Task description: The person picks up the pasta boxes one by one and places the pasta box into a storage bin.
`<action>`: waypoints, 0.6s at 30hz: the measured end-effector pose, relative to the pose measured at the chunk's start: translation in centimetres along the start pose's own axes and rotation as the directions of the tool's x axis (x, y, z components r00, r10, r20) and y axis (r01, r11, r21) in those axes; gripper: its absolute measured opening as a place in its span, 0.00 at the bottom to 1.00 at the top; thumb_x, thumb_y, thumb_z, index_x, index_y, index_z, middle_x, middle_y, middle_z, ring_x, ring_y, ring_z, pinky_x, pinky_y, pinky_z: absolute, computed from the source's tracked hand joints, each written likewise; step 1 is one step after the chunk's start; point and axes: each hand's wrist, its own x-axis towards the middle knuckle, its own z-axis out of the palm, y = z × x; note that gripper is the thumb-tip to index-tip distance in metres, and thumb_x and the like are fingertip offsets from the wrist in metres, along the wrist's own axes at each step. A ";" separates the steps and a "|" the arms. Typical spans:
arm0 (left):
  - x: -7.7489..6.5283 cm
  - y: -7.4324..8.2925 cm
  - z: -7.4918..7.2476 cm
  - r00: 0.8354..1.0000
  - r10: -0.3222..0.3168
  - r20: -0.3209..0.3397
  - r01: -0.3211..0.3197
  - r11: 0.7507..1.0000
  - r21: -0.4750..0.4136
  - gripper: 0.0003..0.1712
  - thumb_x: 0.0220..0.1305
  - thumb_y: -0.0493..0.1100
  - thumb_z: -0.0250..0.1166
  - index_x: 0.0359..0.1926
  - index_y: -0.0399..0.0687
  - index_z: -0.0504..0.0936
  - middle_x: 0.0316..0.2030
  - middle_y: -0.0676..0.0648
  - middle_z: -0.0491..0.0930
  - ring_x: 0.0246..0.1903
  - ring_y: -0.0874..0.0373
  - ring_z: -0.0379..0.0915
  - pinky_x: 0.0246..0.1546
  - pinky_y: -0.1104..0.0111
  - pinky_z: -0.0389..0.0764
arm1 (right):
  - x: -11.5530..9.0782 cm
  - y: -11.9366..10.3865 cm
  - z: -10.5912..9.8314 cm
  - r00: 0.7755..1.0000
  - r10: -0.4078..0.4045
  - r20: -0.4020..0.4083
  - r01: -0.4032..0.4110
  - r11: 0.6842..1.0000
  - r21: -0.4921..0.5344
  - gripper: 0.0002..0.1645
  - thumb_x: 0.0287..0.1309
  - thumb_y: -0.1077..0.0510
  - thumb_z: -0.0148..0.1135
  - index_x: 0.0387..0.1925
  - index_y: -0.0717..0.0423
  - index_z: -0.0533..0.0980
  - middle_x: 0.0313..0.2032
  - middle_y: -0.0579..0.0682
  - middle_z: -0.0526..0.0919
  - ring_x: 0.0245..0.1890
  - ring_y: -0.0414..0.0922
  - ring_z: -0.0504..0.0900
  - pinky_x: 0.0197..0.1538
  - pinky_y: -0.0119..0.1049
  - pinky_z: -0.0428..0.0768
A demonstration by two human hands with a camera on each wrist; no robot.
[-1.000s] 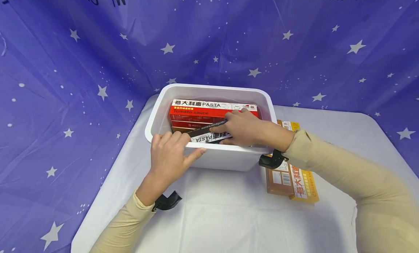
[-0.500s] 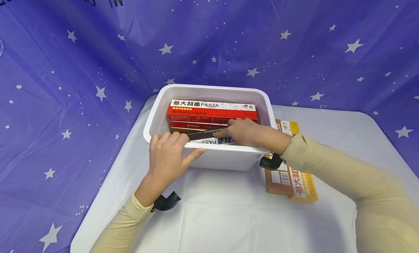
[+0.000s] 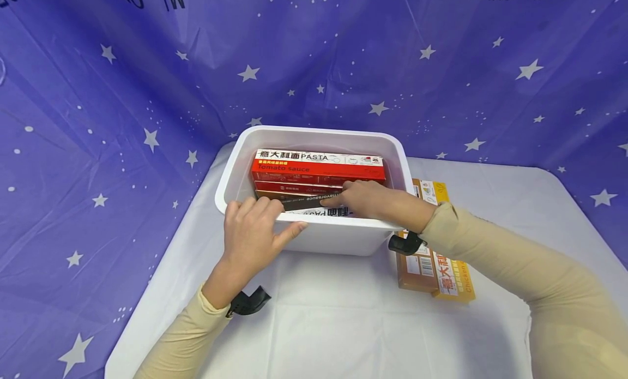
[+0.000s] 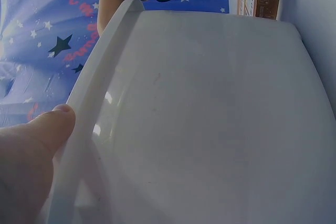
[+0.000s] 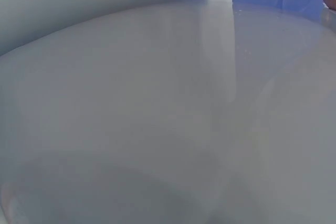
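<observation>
A white plastic bin (image 3: 338, 234) stands on the table, with several pasta boxes inside. My left hand (image 3: 250, 234) grips its near rim, fingers hooked over and thumb outside; the left wrist view shows the thumb (image 4: 58, 124) along that rim. Inside the near right part, my right hand (image 3: 370, 200) holds a black-and-white pasta box (image 3: 306, 202), its lettering upside down; an index finger lies along it and the thumb is hidden. Behind it are a dark red box (image 3: 289, 187) and a red tomato sauce pasta box (image 3: 319, 170). The right wrist view shows mostly the bin's outer wall (image 5: 157, 103).
Right of the bin, under my right forearm, lie a brown box (image 3: 417, 278) and a yellow chicken pasta box (image 3: 453, 281), side by side. A white cloth covers the table (image 3: 333, 324). A purple starry curtain (image 3: 314, 57) hangs behind and at the sides.
My right hand has sunk lower into the bin with the black-and-white pasta box, which now sits deeper and straighter beside the others. My left hand has kept its grip on the rim.
</observation>
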 end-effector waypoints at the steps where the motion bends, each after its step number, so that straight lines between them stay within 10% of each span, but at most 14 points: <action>1: 0.0 0.0 0.0 1.000 0.001 -0.001 -0.001 1.000 0.000 0.49 0.68 0.81 0.32 0.29 0.45 0.78 0.23 0.46 0.79 0.24 0.45 0.70 0.31 0.54 0.63 | 0.0 0.0 0.0 1.000 -0.004 -0.002 0.004 1.000 0.003 0.37 0.67 0.63 0.60 0.71 0.27 0.69 0.52 0.59 0.82 0.49 0.56 0.84 0.53 0.52 0.83; 18: 0.0 0.0 0.0 1.000 0.003 0.000 -0.003 1.000 -0.001 0.49 0.68 0.81 0.33 0.28 0.45 0.77 0.22 0.45 0.78 0.23 0.44 0.69 0.30 0.54 0.63 | 0.1 0.2 0.1 0.998 -0.066 -0.013 0.066 0.997 0.029 0.33 0.67 0.62 0.63 0.70 0.37 0.72 0.55 0.58 0.83 0.55 0.53 0.81 0.59 0.51 0.81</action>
